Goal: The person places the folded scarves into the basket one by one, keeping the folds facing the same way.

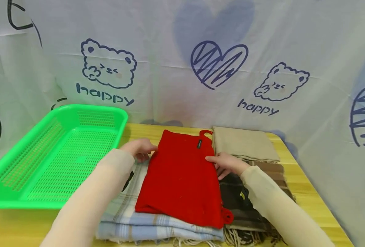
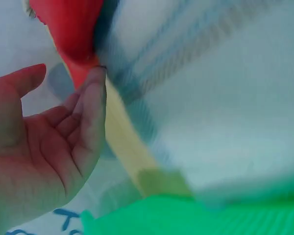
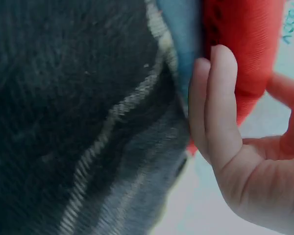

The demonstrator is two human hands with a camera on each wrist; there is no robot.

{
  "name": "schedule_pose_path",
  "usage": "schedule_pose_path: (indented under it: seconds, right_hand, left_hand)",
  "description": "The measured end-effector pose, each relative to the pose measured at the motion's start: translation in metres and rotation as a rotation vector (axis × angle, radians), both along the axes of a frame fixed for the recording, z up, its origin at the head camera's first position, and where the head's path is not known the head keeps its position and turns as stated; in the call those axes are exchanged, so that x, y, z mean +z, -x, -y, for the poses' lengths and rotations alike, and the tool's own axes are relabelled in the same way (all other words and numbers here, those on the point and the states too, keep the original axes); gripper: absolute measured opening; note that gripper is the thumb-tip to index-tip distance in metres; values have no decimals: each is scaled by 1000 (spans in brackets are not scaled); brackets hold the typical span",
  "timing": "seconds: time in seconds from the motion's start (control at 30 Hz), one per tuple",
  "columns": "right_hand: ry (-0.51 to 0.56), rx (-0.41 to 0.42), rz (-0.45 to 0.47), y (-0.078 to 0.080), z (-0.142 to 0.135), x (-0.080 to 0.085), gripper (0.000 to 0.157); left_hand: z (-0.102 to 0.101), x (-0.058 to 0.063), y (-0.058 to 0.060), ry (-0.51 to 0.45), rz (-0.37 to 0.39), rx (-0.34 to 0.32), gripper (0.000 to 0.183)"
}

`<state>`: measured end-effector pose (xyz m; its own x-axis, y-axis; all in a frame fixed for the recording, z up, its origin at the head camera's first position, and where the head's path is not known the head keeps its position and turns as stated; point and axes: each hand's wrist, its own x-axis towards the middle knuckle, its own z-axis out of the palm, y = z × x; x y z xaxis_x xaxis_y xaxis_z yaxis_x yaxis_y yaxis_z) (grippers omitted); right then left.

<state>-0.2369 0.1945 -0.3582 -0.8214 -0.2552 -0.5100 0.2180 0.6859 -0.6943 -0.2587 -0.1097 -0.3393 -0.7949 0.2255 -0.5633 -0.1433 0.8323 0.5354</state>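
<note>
A folded red knit scarf (image 1: pixel 182 178) with a small dark label and curled bits at its right corners lies on a folded pale blue and white plaid scarf (image 1: pixel 123 212). At its left edge is my left hand (image 1: pixel 140 148), fingertips touching the red fabric. The left wrist view shows that thumb standing apart from the fingers (image 2: pixel 93 98). My right hand (image 1: pixel 228 163) pinches the red scarf's right edge, thumb on top. In the right wrist view, red fabric (image 3: pixel 250 44) passes between thumb and fingers.
Left on the wooden table (image 1: pixel 306 185) stands a green slotted plastic basket (image 1: pixel 123 128). To the right lie a dark brown fringed plaid scarf (image 1: pixel 241 209) and, behind it, a folded beige one (image 1: pixel 244 142). A printed white curtain (image 1: pixel 163 85) hangs at the back.
</note>
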Motion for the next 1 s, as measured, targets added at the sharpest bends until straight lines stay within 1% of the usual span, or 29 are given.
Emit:
schedule_pose_path:
  seconds: [0.03, 0.1, 0.2, 0.3, 0.37, 0.4, 0.47, 0.5, 0.53, 0.57, 0.63, 0.67, 0.7, 0.73, 0.77, 0.8, 0.83, 0.87, 0.9, 0.93, 1.0]
  right_hand:
    - [28, -20, 5, 2, 0, -2, 50]
    - [92, -62, 31, 5, 1, -6, 49]
    - [174, -116, 60, 9, 4, -9, 42]
    - [205, -148, 72, 11, 9, -8, 34]
    - [212, -155, 79, 11, 13, -7, 32]
    - [215, -160, 85, 10, 15, -7, 31]
    - [218, -179, 80, 10, 19, -7, 31]
    - [225, -189, 75, 11, 21, -7, 31]
    - [229, -199, 68, 11, 22, -7, 32]
    - [233, -211, 59, 12, 23, -7, 32]
    - [256, -218, 40, 16, 22, -8, 30]
    - [273, -215, 34, 19, 21, -7, 30]
    - [326, -186, 34, 25, 16, -10, 28]
    - [344, -181, 28, 27, 15, -8, 28]
    - [359, -176, 22, 28, 15, -5, 28]
    - [378, -170, 18, 30, 15, -1, 28]
    - [380, -169, 8, 30, 16, 4, 30]
    - [382, -167, -3, 30, 17, 9, 31]
    - [378, -173, -13, 29, 19, 15, 32]
    - [341, -202, -25, 25, 24, 24, 34]
    - [337, -220, -31, 24, 26, 36, 34]
  left_hand:
    - [-1, -3, 0, -26, -18, 14, 41]
    - [-3, -10, 1, -72, -15, 38, 37]
    - [-6, -16, -1, -157, 17, 69, 32]
    - [-7, -16, -2, -241, 59, 96, 33]
    - [-5, -17, -1, -278, 85, 104, 35]
    - [-4, -19, 0, -284, 84, 111, 35]
    - [-3, -27, 5, -277, 43, 105, 29]
    - [-2, -37, 12, -264, 17, 110, 26]
    - [-2, -44, 15, -275, -20, 113, 23]
    - [0, -59, 28, -289, -44, 113, 19]
    - [5, -94, 63, -342, -68, 124, 15]
    - [8, -113, 82, -379, -64, 127, 13]
    - [11, -130, 102, -418, -48, 141, 11]
    - [13, -142, 118, -458, -36, 143, 11]
    - [16, -156, 138, -468, -25, 153, 11]
    - [16, -159, 147, -477, -32, 157, 14]
    - [16, -157, 151, -486, -41, 148, 17]
    - [15, -137, 138, -483, -57, 141, 18]
    - [13, -125, 134, -471, -66, 145, 21]
    - [13, -114, 130, -470, -87, 150, 21]
    - [13, -88, 118, -500, -125, 148, 21]
